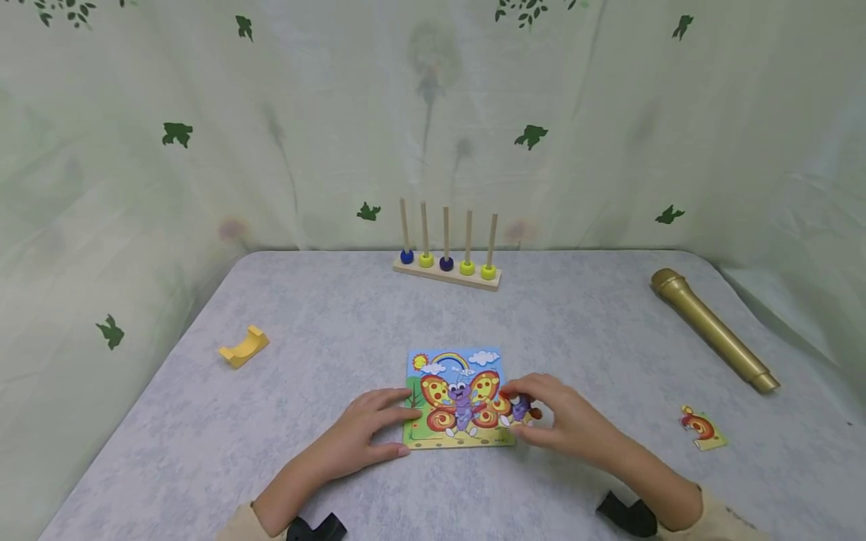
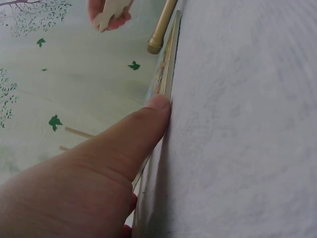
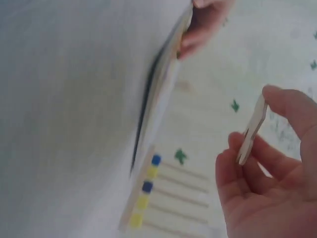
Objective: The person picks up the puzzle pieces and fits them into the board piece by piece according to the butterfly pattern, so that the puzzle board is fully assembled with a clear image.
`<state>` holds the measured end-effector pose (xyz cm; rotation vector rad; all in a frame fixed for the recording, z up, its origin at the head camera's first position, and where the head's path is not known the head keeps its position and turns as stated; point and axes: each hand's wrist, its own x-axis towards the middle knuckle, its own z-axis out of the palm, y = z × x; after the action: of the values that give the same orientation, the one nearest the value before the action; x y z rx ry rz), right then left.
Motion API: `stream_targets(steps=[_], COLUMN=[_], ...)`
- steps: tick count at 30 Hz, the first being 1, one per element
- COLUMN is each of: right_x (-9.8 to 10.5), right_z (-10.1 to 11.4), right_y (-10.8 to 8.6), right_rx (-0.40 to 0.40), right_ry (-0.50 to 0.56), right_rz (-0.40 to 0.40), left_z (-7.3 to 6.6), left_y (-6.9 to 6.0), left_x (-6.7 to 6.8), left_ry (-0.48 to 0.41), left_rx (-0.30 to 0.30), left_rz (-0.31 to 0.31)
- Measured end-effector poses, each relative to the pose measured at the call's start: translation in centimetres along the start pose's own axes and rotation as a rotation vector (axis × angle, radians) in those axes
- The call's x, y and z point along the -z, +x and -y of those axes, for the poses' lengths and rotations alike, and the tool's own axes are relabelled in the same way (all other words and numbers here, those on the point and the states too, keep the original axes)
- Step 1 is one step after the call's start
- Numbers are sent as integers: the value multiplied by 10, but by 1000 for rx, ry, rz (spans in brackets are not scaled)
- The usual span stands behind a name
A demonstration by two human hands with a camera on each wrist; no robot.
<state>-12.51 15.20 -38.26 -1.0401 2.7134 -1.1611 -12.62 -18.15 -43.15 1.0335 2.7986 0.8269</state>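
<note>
A butterfly jigsaw board lies flat at the near middle of the table in the head view. Over its left edge reach the extended fingers of my left hand, with the thumb against the board's side in the left wrist view. My right hand pinches a purple and red puzzle piece between thumb and fingers at the board's right edge. Seen from the right wrist, that piece is thin, pale wood, held raised and apart from the board. The fingers partly cover its picture.
Another puzzle piece lies to the right. Beyond it is a gold toy microphone. A wooden peg rack with blue and yellow beads stands at the back, and a yellow curved block lies on the left.
</note>
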Motion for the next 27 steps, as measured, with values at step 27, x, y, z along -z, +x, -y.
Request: stream_targets(steps=[27], right_x=[-68], right_z=[-6], right_y=[47], right_rx=[-56], right_ry=[24], right_rz=[170], left_z=[-20], left_y=[2], left_x=[-9], left_ry=[159], left_rx=[-91], left_rz=[33])
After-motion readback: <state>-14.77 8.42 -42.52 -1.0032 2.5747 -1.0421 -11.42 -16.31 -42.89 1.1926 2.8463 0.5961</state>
